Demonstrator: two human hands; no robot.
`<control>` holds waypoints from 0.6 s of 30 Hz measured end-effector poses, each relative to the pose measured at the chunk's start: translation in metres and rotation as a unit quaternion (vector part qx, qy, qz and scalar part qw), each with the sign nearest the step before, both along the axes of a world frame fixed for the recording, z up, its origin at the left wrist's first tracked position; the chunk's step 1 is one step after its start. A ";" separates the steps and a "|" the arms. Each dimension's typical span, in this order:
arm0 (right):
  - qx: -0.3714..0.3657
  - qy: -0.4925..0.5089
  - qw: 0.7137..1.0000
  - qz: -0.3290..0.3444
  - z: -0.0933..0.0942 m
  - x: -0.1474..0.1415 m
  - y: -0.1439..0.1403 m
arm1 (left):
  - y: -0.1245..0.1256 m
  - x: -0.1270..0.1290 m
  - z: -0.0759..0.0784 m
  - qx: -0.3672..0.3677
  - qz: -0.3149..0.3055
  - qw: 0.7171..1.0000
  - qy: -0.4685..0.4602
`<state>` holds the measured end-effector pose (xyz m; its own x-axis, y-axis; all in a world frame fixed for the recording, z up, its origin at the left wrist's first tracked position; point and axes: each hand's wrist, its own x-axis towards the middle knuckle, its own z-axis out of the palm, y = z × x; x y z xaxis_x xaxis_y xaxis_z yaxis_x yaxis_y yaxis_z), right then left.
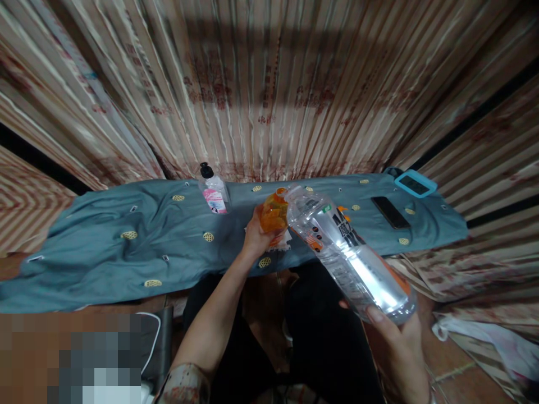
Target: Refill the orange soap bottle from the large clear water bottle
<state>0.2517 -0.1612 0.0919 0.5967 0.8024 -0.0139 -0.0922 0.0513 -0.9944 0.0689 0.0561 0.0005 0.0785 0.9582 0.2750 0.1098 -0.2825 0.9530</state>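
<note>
My left hand (255, 238) is wrapped round a small translucent orange bottle (273, 214), which stands upright over the cloth-covered table with its mouth open. In my right hand (398, 342) is a large clear plastic bottle (357, 264) with a printed label, gripped near its base. This bottle is tilted, its neck pointing up and left, and its mouth is right at the orange bottle's mouth; whether they touch I cannot tell. A white tissue-like piece (283, 241) lies under the orange bottle. Small orange pieces (343, 213) show just behind the large bottle.
A pump bottle (215, 196) with a black top stands left of my hands. On the right lie a black phone (391, 212) and a light-blue framed digital clock (416, 184). Patterned curtains (261, 101) enclose the narrow table with its teal cloth (105, 247).
</note>
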 end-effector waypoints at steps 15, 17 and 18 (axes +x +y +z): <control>0.012 0.047 0.998 0.032 -0.011 0.000 -0.016 | -0.002 -0.001 0.005 0.005 0.001 1.000 0.017; 0.003 0.071 0.997 0.043 -0.009 0.000 -0.019 | -0.002 -0.001 0.005 0.005 0.004 1.000 0.018; 0.000 0.084 0.995 0.049 -0.008 0.000 -0.021 | -0.003 -0.001 0.005 0.004 0.005 1.000 0.019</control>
<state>0.2518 -0.1822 0.0840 0.5043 0.8569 -0.1069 -0.2621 0.0340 -0.9644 0.0680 0.0534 0.0053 0.0784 0.9568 0.2798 0.1482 -0.2887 0.9459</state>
